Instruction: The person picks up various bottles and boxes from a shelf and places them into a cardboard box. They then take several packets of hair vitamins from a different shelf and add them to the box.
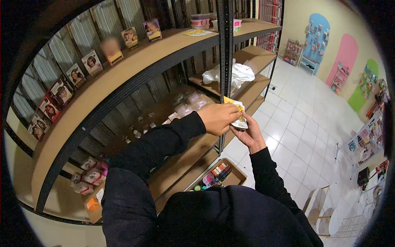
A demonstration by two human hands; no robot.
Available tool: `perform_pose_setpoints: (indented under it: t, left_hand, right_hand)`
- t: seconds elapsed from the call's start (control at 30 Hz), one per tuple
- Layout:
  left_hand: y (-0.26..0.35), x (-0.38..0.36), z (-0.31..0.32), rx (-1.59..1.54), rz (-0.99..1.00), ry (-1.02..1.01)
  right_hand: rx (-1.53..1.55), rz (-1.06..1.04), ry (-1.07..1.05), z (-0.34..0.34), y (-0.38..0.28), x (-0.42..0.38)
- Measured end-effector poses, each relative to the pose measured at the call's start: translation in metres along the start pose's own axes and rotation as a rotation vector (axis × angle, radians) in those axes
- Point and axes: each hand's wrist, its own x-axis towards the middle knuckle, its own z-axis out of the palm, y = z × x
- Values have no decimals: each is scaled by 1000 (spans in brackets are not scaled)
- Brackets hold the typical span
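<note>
A small yellow-and-white packet [239, 123] is between my two hands, in front of the shelf post. My left hand [220, 118] reaches over it from the left, with its fingers closed on the upper part. From below, my right hand [251, 133] grips the white lower end, thumb along the side. My fingers cover much of the print. On the top shelf [123, 78], behind the post, lies a similar yellow-and-white flat packet [199, 32].
Hair-dye boxes [91, 62] line the top shelf at left; plastic tubs [200, 21] stand farther along. The black metal post [226, 53] rises close by my hands. A white plastic bag [242, 75] sits one level down. Below is a cardboard box [236, 176] of small goods.
</note>
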Motion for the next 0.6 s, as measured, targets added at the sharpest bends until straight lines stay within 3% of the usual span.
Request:
perform_pose_setpoints:
  t: [0.07, 0.17, 0.37, 0.47, 0.6]
  left_hand:
    - [-4, 6, -2, -117, 5, 47]
    - [-30, 33, -33, 84, -111, -5]
    - [-143, 70, -79, 572, -589, 53]
    - [-179, 76, -90, 547, -888, -118]
    - [-230, 79, -78, 557, -1101, -214]
  right_hand:
    - [10, -2, -1, -6, -2, -4]
    - [-27, -15, 92, -3, -10, -11]
    - [-50, -36, 135, -17, -18, -21]
    - [-63, -39, 141, -26, -21, -27]
    - [-87, -78, 200, -37, -27, -37]
